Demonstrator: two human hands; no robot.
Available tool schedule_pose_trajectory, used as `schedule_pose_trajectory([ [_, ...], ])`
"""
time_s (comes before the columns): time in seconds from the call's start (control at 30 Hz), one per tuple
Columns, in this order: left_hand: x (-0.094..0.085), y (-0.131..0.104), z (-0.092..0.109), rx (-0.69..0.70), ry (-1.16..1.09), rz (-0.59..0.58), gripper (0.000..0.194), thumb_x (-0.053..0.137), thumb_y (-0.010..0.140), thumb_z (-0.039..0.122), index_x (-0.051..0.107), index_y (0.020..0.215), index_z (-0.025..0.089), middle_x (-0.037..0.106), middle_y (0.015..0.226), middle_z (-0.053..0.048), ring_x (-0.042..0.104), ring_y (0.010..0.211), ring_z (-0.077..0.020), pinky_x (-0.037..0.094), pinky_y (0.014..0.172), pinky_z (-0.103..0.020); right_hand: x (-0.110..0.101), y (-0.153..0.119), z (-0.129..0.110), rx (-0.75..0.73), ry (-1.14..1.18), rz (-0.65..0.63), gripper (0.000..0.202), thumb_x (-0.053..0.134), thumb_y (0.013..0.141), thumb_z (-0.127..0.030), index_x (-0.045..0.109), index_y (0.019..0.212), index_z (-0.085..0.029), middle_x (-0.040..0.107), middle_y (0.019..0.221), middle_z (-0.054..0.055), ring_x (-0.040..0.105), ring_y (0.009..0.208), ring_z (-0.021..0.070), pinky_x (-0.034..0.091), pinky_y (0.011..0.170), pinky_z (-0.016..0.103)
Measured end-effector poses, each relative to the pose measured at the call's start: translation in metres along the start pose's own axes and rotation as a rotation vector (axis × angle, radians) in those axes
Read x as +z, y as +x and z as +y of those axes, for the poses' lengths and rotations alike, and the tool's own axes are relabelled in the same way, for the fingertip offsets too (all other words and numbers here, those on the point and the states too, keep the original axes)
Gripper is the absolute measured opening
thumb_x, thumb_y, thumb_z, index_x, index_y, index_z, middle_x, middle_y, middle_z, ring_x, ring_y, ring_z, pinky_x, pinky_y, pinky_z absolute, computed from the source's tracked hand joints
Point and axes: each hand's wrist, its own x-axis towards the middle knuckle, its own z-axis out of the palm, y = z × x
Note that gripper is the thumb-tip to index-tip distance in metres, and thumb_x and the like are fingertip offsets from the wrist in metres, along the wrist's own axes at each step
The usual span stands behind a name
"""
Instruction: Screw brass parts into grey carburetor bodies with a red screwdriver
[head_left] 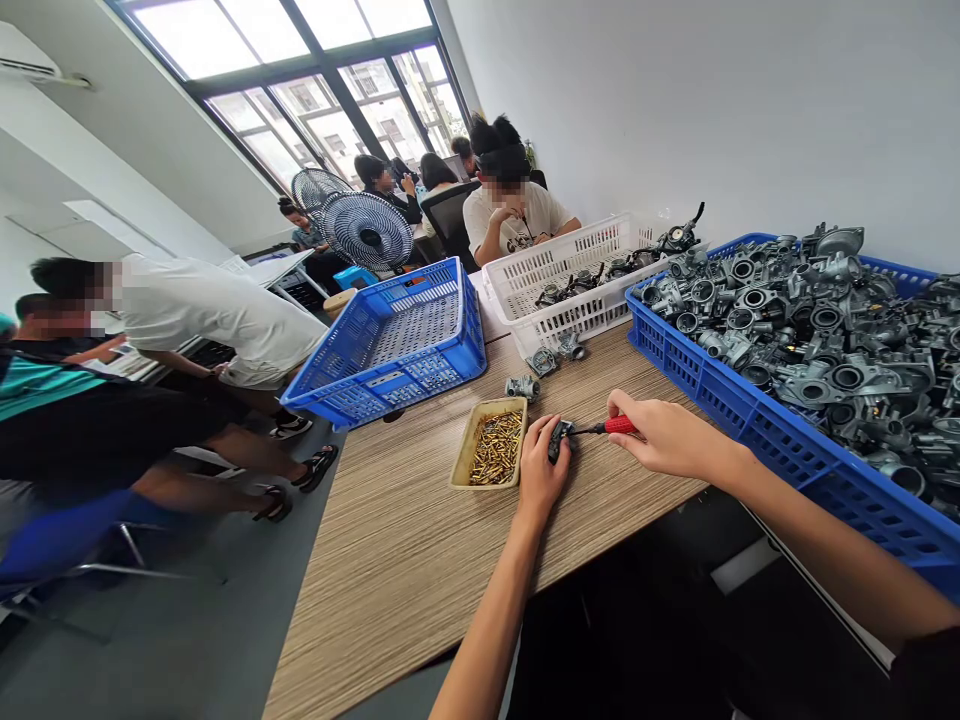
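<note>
Wood-grain desk [420,560] carries a blue crate [780,440] heaped with grey metal castings at the right, a white basket [555,270] behind, and an empty blue basket [405,340] at the left. Beside a tan tray of brass screws [493,448], the left hand [541,472] pins a small dark part [559,440] to the desk. The right hand [667,435] is closed around a red-handled screwdriver [611,426], its tip meeting the part.

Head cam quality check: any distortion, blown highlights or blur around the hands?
Head view: strong wide-angle warp, blue crate and wall lines bow; windows blown out; left hand, right hand and red screwdriver sharp, evenly lit; seated people at the left edge stretched.
</note>
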Motion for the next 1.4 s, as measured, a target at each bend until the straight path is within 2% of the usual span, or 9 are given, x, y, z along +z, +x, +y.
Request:
schedule_pose_trajectory([
  [1.4, 0.0012, -0.0002, -0.0011, 0.005, 0.026, 0.008, 0.035, 0.057, 0.1, 0.026, 0.062, 0.135, 0.021, 0.065, 0.133, -0.013, 0.062, 0.128, -0.0267, 0.051, 0.113, -0.046, 0.0021, 0.0002, 0.002, -0.001, 0.033, 0.002, 0.011, 0.057, 0.103, -0.027, 0.048, 0.109, -0.024, 0.07, 0.086, 0.002, 0.069, 0.078, 0.0227, 0.03, 0.061, 0.027],
])
